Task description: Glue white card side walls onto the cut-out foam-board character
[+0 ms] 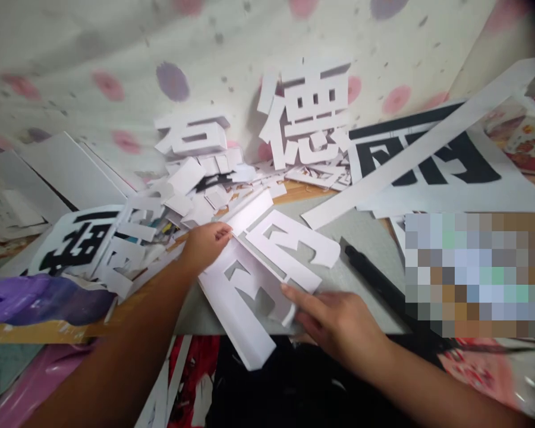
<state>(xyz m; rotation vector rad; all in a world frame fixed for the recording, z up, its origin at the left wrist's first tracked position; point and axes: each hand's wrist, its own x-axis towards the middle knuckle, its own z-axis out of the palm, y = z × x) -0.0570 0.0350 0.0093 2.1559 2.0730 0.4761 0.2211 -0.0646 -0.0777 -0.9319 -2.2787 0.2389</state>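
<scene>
A white cut-out board character [238, 318] with raised side strips lies tilted over the grey mat [374, 285], its lower end past the table's front edge. My left hand [205, 245] has its fingers closed at the upper left edge of this character, pinching it. On the lower right side, my right hand [345, 324] grips it with the index finger laid along the middle bar and the other fingers curled beneath. The right thumb is hidden. To the right of the character, a long black tool [370, 270] lies on the mat; its kind is unclear.
Finished white characters stand against the wall, one upright [312, 119] and one on a pile of offcuts [191, 178]. A long white strip [383, 169] crosses a printed black character sheet [455, 151]. Purple plastic [49, 297] sits at left.
</scene>
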